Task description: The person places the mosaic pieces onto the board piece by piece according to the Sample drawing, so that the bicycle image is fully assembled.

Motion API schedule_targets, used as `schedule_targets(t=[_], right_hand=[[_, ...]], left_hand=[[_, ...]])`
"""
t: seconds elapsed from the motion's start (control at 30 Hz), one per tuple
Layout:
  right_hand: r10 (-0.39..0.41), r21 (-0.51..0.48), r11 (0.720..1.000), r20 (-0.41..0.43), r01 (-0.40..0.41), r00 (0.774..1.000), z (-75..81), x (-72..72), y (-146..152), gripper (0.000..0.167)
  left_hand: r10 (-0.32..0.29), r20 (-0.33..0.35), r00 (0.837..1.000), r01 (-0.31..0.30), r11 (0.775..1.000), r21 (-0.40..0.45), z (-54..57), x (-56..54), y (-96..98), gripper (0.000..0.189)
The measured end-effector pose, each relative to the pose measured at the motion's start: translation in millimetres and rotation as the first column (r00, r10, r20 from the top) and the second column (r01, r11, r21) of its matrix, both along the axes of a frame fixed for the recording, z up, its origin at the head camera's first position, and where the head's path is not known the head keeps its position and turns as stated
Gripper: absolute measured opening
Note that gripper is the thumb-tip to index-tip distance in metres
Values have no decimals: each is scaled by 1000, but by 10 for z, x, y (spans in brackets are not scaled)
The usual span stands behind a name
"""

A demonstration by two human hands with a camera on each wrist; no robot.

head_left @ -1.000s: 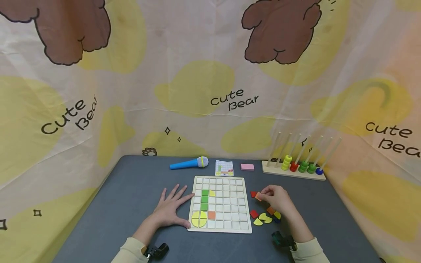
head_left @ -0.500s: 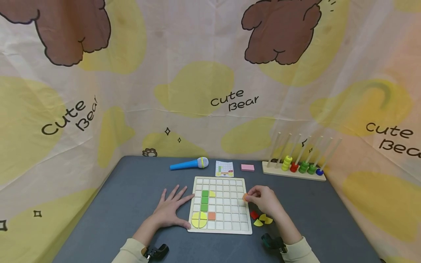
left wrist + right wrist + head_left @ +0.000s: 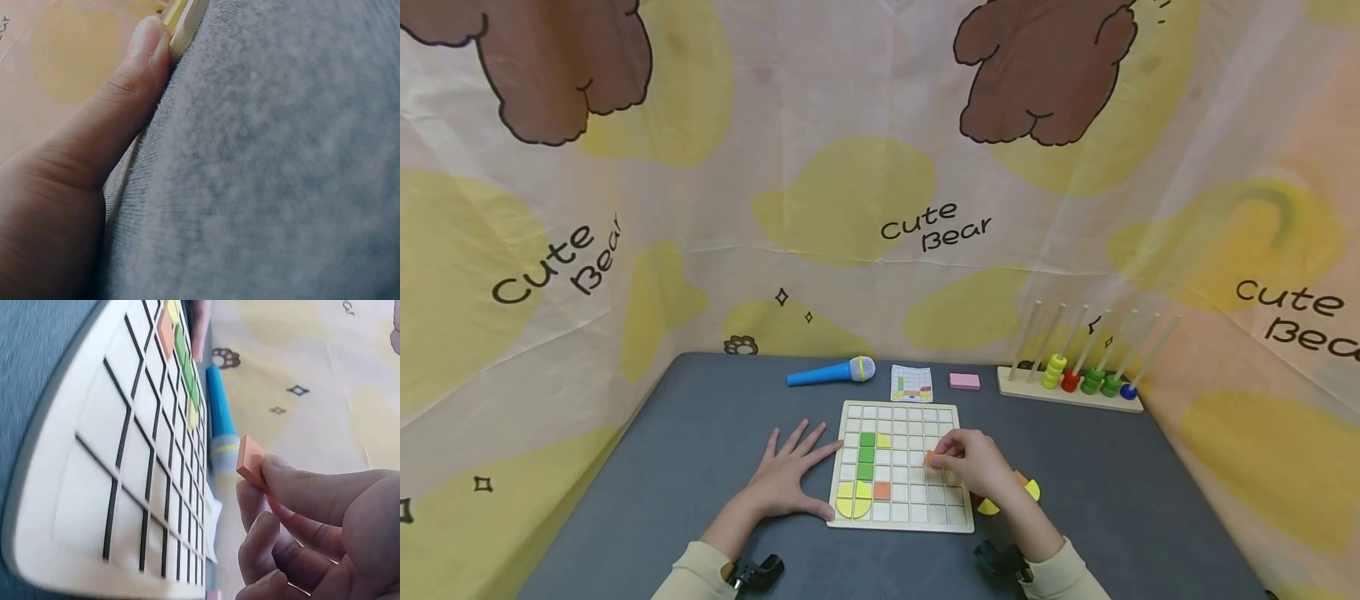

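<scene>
A white grid board lies on the table. My left hand is spread flat beside it, thumb and a finger touching its left edge; the left wrist view shows the thumb against that edge. Over the right half of the board, my right hand pinches an orange square tile between thumb and fingers, above the cells. Placed on the board are green square tiles in a column, yellow quarter-round tiles forming a circle, a single yellow tile and another orange tile.
Loose yellow pieces, with others partly hidden under my right forearm, lie right of the board. Behind it are a blue toy microphone, a pattern card, a pink block and a peg stand with coloured beads.
My right hand has carried the orange tile leftward from the loose pieces, across the board's right edge to above its cells. The left hand has stayed in place.
</scene>
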State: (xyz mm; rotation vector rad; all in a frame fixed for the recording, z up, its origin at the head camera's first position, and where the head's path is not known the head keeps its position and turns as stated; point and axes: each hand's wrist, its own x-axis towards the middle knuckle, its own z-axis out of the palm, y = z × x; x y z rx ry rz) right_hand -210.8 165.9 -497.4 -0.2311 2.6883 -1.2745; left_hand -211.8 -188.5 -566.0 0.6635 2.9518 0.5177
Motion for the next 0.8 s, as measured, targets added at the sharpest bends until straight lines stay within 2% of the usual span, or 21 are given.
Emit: schedule_targets(t=[0.23,0.47,0.8], right_hand=[[115,-24,993,-23,-115,993,-24,48,-162,14],[138,-9,990,0,-138,990,-108,65,-286,16],[161,74,985,-30,-158,986,-209,61,-383,17]], left_hand=[[2,16,1000,-2,1000,-3,20,7,1,115],[2,27,1000,-1,1000,-16,48,13,15,114],[-1,11,1000,1,1000,-11,40,16,2,115]])
